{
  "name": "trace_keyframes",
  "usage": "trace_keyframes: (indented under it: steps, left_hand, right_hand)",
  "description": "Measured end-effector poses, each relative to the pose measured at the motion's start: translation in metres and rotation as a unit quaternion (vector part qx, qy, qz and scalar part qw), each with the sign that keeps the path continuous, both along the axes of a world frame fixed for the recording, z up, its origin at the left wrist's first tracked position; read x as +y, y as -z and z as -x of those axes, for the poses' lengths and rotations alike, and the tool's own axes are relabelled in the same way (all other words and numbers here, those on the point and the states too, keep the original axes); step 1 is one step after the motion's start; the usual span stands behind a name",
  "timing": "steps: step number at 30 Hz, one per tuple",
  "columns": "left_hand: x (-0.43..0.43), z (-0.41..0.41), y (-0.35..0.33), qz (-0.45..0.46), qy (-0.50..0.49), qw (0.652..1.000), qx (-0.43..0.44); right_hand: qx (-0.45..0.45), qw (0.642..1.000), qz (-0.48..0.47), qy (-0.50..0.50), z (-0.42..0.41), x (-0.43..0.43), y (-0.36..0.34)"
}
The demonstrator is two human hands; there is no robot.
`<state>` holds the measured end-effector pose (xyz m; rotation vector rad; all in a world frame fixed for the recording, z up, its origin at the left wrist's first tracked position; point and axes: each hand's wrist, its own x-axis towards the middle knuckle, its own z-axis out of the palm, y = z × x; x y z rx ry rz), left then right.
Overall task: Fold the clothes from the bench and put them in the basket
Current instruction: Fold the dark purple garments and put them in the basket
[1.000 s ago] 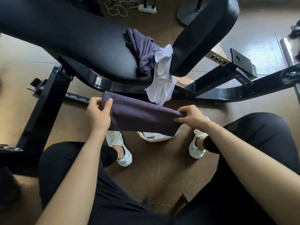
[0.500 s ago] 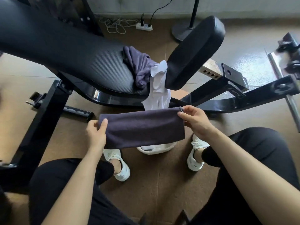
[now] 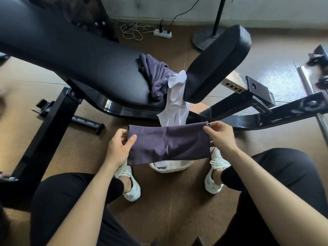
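Thumb and fingers of the left hand (image 3: 120, 148) are pinched on one short end of the folded purple cloth (image 3: 168, 144), and the top corner of the other end is pinched by the right hand (image 3: 220, 137); the cloth is held stretched in the air, just above the white basket (image 3: 170, 167) on the floor. Folding of this piece is judged nearly done; one more halving, or a level lowering into the basket, is called for next. Behind, a crumpled purple garment (image 3: 154, 75) and a white garment (image 3: 175, 103) lie on the bench (image 3: 79, 64); the white one hangs close behind the held cloth and could be snagged.
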<state>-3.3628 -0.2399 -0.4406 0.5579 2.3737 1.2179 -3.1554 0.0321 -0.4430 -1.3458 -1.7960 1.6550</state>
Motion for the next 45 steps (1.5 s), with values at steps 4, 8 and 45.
trace_keyframes:
  steps: [4, 8, 45]
  left_hand:
    - [0.008, -0.014, -0.008, 0.008, 0.038, 0.996, 0.082]
    - [0.02, -0.032, -0.013, -0.021, 0.068, 0.993, 0.09]
    - [0.042, -0.063, -0.013, -0.091, 0.11, 0.986, 0.084]
  right_hand:
    - [0.012, 0.998, -0.036, -0.052, 0.006, -0.02, -0.017]
    - [0.034, 0.994, -0.023, -0.098, 0.011, -0.044, -0.029]
    - [0.054, 0.96, -0.178, -0.21, 0.032, -0.083, -0.033]
